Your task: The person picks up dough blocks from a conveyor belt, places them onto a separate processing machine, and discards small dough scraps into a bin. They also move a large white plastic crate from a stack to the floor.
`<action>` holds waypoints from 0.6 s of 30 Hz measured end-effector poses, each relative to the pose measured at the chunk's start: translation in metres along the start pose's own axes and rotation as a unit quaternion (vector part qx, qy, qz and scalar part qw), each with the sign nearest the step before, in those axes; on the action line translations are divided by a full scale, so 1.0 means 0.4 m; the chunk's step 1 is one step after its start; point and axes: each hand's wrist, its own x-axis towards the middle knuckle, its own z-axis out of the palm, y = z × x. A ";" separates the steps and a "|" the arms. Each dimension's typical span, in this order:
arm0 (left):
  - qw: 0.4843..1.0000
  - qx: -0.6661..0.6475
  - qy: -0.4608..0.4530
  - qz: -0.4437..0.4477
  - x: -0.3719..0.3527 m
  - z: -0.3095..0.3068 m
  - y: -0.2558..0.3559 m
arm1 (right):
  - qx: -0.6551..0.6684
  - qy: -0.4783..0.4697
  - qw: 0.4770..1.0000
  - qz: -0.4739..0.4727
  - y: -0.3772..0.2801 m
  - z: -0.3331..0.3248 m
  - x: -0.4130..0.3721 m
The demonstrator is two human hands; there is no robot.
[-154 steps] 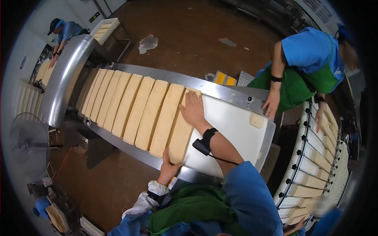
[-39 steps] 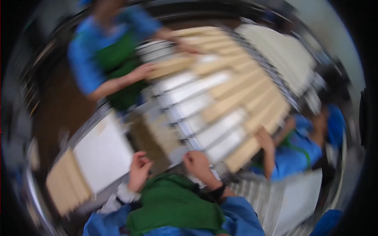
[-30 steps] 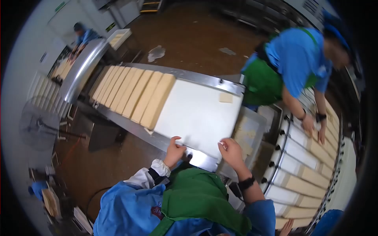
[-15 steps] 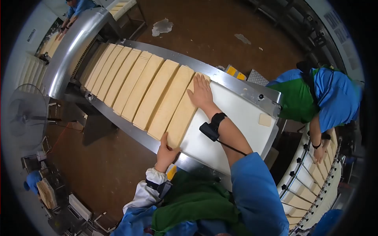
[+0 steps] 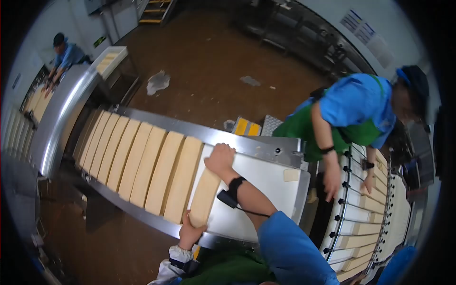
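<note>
A long pale dough slab [image 5: 203,199] lies across the white conveyor belt [image 5: 251,190], a little apart from the row. My right hand [image 5: 221,159] is closed around its far end, fingers curled over it. At the near end, my left hand [image 5: 191,232] grips the slab with the thumb along its side. To the left, several similar dough slabs [image 5: 156,166] lie side by side on the belt, leading back to a curved metal hood [image 5: 66,114]. Black bands circle both my wrists; the right one carries a small black device with a cable.
A small square dough piece [image 5: 290,175] lies near the belt's right end. Metal rails [image 5: 190,124] edge the belt. At right, a co-worker [image 5: 354,104] reaches over a second conveyor [image 5: 363,223] with dough strips between guides. Another person [image 5: 69,54] works behind the hood.
The end slab has been pulled away from the row, leaving a gap. My right hand has gone from lying flat to curled around its far end. The head view has shifted too.
</note>
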 end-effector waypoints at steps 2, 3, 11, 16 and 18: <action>0.996 0.071 -0.045 0.006 -0.015 -0.018 0.072 | -0.023 0.007 0.998 0.056 0.117 -0.040 -0.068; 0.991 0.107 -0.074 0.021 -0.017 -0.024 0.106 | -0.040 0.009 0.995 0.092 0.189 -0.051 -0.106; 0.947 0.262 -0.129 0.133 0.027 0.040 0.157 | 0.149 -0.100 0.982 0.061 0.508 -0.104 -0.487; 0.935 0.304 -0.104 0.149 0.012 0.131 0.182 | 0.091 0.044 0.985 0.137 0.512 -0.075 -0.611; 0.935 0.275 -0.124 0.189 -0.005 0.189 0.223 | 0.050 0.068 0.982 0.171 0.566 -0.127 -0.666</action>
